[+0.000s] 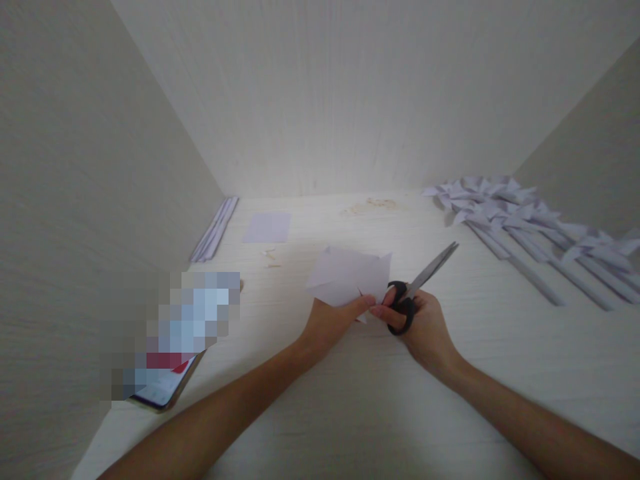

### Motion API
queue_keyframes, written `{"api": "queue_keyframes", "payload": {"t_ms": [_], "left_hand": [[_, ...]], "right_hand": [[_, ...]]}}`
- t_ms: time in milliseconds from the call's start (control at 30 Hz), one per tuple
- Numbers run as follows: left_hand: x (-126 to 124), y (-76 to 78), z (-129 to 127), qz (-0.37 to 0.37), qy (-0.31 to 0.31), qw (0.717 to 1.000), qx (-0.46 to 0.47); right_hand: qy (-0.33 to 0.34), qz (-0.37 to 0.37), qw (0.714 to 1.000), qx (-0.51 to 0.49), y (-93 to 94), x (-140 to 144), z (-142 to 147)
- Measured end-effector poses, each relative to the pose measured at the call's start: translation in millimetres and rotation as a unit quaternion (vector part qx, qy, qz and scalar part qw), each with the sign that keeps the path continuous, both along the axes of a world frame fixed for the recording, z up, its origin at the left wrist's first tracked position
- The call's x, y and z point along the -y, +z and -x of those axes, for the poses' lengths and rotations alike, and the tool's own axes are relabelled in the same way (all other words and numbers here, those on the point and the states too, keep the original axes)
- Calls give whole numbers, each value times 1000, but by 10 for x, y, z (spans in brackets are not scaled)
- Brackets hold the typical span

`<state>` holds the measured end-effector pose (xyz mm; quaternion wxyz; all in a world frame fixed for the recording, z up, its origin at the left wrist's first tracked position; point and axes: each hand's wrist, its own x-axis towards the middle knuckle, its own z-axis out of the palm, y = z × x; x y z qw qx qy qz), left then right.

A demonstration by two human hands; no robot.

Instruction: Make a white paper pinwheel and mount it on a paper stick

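Note:
My left hand (334, 317) pinches a folded white paper sheet (350, 275) by its lower edge and holds it just above the pale wooden desk (350, 400). My right hand (425, 323) grips black-handled scissors (417, 287), fingers through the loops. The blades look closed and point up and to the right, away from the paper. Both hands meet near the middle of the desk, the scissor handles almost touching the paper's lower right corner.
Several finished paper pinwheels on rolled paper sticks (530, 227) lie at the right. A small square paper (267, 227) and a stack of paper strips (215, 230) lie at the back left. A phone (165, 390) rests at the left edge. Walls enclose three sides.

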<state>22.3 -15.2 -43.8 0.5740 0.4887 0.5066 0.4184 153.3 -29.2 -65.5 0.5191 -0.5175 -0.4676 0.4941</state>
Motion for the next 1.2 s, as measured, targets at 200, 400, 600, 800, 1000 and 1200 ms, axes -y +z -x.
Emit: {"api": "queue_keyframes", "payload": {"t_ms": [200,400,600,800,1000,1200], "left_hand": [[-20,-38,26,-24,14,1000,4],[-13,-20,1,-9,31,999,2],[-201,48,113,0,129,989,79],[-340,231,274,-55,129,972,188],[-351,266,276,-40,135,967,213],[-344,249,265,-27,129,968,212]], "right_hand": [[-3,26,999,-27,-17,2,3],[-13,18,1000,-17,-23,-3,-6],[78,44,996,-15,49,4,0],[266,83,960,5,80,101,22],[308,75,943,97,115,119,-3],[287,76,942,157,184,120,26]]}}
